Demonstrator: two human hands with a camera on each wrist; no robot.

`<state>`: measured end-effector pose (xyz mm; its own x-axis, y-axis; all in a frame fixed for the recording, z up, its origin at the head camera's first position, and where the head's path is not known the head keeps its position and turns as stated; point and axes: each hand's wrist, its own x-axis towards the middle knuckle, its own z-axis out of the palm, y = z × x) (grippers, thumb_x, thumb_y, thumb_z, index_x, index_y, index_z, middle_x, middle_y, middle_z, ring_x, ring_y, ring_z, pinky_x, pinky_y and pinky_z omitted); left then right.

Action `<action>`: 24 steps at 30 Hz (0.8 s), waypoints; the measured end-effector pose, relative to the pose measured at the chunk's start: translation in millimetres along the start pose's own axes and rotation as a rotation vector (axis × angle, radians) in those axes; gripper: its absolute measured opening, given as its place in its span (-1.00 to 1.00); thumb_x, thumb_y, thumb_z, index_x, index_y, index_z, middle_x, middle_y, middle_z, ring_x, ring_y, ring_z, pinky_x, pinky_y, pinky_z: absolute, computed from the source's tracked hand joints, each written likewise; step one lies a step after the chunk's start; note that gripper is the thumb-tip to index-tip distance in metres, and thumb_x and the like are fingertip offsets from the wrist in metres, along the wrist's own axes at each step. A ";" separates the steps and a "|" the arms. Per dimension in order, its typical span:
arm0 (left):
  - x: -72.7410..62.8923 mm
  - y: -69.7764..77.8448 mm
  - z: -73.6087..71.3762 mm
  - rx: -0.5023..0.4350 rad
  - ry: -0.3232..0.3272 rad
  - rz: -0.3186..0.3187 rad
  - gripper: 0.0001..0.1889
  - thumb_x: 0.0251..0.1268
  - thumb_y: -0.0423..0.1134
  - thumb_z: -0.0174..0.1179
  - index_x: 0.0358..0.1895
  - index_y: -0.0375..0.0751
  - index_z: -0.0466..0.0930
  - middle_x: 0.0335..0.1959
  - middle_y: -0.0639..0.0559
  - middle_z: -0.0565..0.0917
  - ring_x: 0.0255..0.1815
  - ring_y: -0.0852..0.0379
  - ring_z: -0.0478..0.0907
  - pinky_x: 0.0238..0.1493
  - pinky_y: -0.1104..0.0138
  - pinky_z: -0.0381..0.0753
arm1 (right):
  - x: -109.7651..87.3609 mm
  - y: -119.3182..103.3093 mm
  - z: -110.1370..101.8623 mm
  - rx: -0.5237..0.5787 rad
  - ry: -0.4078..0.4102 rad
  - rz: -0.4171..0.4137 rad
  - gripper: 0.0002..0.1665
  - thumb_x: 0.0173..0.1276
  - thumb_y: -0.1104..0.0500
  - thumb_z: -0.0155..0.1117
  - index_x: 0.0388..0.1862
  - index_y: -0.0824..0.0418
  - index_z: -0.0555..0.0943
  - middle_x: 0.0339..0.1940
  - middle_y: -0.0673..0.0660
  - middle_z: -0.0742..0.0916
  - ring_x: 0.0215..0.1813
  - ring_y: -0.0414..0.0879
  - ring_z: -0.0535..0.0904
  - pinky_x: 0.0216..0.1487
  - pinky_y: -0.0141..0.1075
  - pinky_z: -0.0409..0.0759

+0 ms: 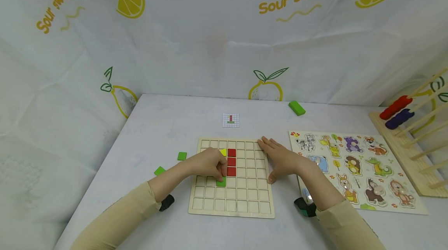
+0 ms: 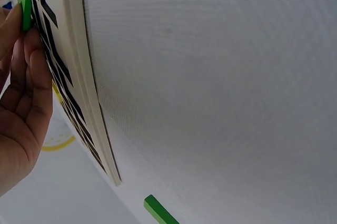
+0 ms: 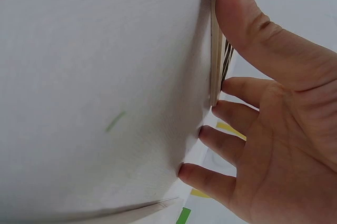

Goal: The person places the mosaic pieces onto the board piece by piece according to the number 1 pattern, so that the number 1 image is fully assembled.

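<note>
My left hand [image 1: 208, 163] pinches a green square tile [image 1: 221, 182] at a cell of the wooden grid board [image 1: 246, 208]. In the left wrist view that tile [image 2: 25, 7] stands tilted between thumb and fingers, against the board's face. Three red tiles [image 1: 231, 161] fill a column of cells just right of the hand, and a yellow tile [image 1: 223, 151] shows partly behind it. At the board's right edge rests my right hand [image 1: 281, 159], fingers spread and straight, thumb [image 3: 234, 3] touching the rim.
Two loose green tiles [image 1: 182, 156] lie left of the board. A small pattern card [image 1: 231, 120] lies behind it, a green block [image 1: 296, 108] farther right. An animal puzzle board [image 1: 336, 164] and a wooden rack with pegs [image 1: 406, 141] stand at the right.
</note>
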<state>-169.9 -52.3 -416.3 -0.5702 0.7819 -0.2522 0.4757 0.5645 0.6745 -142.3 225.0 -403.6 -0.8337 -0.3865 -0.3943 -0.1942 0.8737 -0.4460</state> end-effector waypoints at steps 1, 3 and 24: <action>0.2 -0.2 0.1 0.002 -0.001 -0.001 -0.84 -0.03 -0.36 0.49 -0.54 -0.06 0.69 -0.61 0.18 0.65 -0.58 0.36 0.46 -0.43 0.50 0.46 | -0.1 -0.1 -0.2 0.001 0.000 0.000 0.46 -0.20 0.09 0.69 0.61 0.23 -0.02 0.66 0.26 0.00 0.65 0.33 -0.15 0.54 0.26 0.06; 0.5 -1.1 0.6 0.004 0.000 0.002 -0.84 -0.02 -0.37 0.49 -0.54 -0.05 0.69 -0.61 0.18 0.65 -0.58 0.36 0.45 -0.44 0.50 0.45 | -0.4 -0.1 -0.4 0.001 -0.001 -0.001 0.46 -0.19 0.09 0.69 0.61 0.23 -0.02 0.66 0.26 0.00 0.65 0.33 -0.15 0.54 0.26 0.06; -8.1 -10.8 -20.1 -0.050 0.021 -0.032 -0.90 0.09 -0.42 0.35 -0.42 -0.13 0.66 -0.47 0.14 0.67 -0.44 0.26 0.50 -0.33 0.45 0.51 | -0.8 -3.3 -0.4 -0.003 -0.005 -0.010 0.45 -0.18 0.09 0.68 0.61 0.24 -0.01 0.66 0.28 0.01 0.65 0.34 -0.15 0.53 0.27 0.08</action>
<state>-183.9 -70.0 -407.6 -0.5991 0.7573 -0.2600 0.4232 0.5752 0.7000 -141.2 222.6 -401.4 -0.8290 -0.3965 -0.3943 -0.2037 0.8708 -0.4475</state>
